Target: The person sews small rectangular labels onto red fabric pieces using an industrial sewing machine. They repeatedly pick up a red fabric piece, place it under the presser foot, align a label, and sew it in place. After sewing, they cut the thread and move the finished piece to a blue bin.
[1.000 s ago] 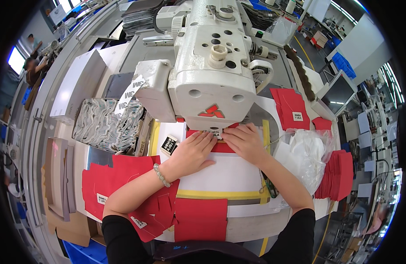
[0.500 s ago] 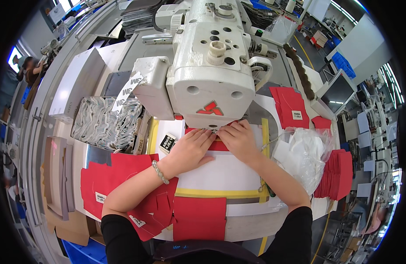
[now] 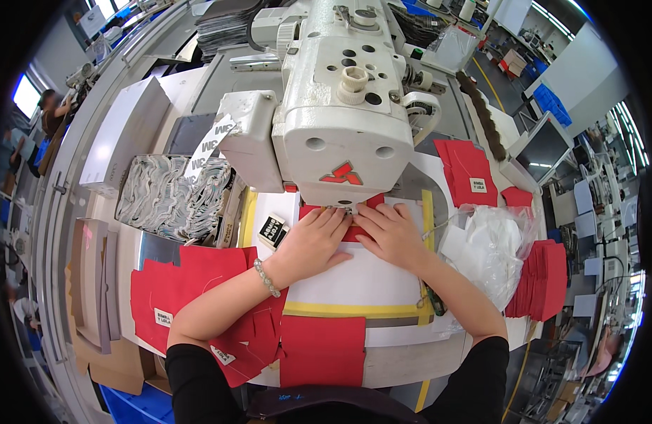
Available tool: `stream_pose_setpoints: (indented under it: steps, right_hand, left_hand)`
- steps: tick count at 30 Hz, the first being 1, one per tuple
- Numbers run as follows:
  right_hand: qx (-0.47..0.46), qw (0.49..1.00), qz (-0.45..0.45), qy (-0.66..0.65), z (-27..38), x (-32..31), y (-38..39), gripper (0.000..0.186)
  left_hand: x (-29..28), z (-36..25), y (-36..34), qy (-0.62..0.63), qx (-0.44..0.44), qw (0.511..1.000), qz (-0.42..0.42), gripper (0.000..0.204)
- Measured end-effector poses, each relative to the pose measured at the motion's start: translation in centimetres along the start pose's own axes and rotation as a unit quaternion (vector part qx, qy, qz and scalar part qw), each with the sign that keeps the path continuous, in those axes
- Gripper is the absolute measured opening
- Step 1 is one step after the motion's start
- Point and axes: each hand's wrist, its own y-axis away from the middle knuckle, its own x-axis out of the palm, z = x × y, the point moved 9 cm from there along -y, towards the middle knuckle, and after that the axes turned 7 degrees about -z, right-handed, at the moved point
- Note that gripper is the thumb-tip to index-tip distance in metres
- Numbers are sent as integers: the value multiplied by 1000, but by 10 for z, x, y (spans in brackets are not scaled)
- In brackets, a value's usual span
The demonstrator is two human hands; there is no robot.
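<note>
Beneath the head of a white industrial sewing machine [image 3: 340,152], a red fabric piece [image 3: 355,235] lies on the white work plate [image 3: 340,290] edged with yellow tape. My left hand [image 3: 313,239] rests on its left part, fingers stretched forward and thumb out to the side. On its right part lies my right hand [image 3: 388,237], fingers extended and spread. The fingertips of both hands come close together by the needle area, where the machine head partly covers them. A small stack of black and white labels [image 3: 272,232] sits left of my left hand.
Labelled red fabric pieces [image 3: 206,297] spread at left, and another red piece [image 3: 323,353] lies at the front edge. A box of grey-white strips [image 3: 174,194] stands left of the machine. To the right are a clear plastic bag [image 3: 485,254] and a red fabric stack [image 3: 538,279].
The view has shifted slightly. My right hand's fingers have spread and moved a little back from the needle area, while my left hand stays on the fabric.
</note>
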Motion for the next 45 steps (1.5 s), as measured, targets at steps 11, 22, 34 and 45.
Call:
stream_pose_setpoints:
  steps: [11, 22, 34, 45]
  right_hand:
    - [-27, 998, 50, -9, 1, 12, -2, 37]
    - [15, 987, 108, -119, -4, 40, -4, 48]
    - [31, 981, 135, -134, -9, 38, -4, 44]
    - [44, 975, 130, -174, -13, 36, -5, 43]
  left_hand:
    - [-7, 11, 15, -20, -27, 999, 29, 68]
    - [-9, 49, 17, -69, -49, 995, 43, 87]
    - [-17, 45, 10, -87, -30, 996, 7, 86]
    - [-16, 46, 9, -82, -43, 995, 22, 85]
